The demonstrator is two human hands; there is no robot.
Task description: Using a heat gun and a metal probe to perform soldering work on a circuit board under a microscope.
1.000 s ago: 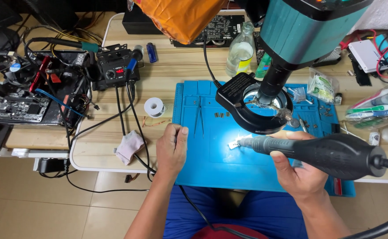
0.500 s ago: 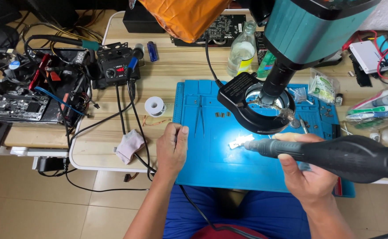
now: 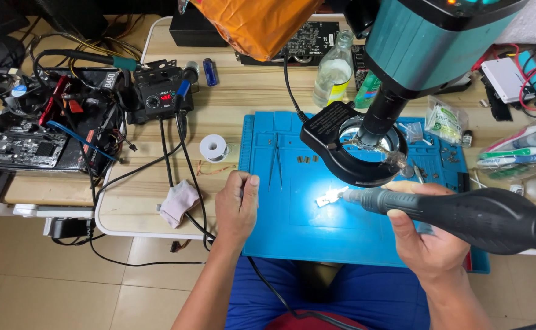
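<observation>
- The right hand (image 3: 430, 235) grips a black rotary tool (image 3: 463, 211), as it did a second ago; its tip now sits slightly higher, touching a small bright part (image 3: 324, 197) on the blue mat (image 3: 280, 232).
- The left hand (image 3: 236, 205) stays loosely curled, holding nothing, on the mat's left edge.
- Beyond the left hand lie tweezers (image 3: 275, 162).
- Past the tool tip hangs the ring light (image 3: 335, 153) under the teal microscope (image 3: 430, 43).

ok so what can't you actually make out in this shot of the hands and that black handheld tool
- Head view: the small bright part at the tip of the black handheld tool is washed out by glare, so its kind is unreadable.
- The tool's rear end is cut off by the right edge.
- The right hand has its fingers hidden behind the tool.
- Anything inside the curled left hand on the blue work mat is hidden.
</observation>
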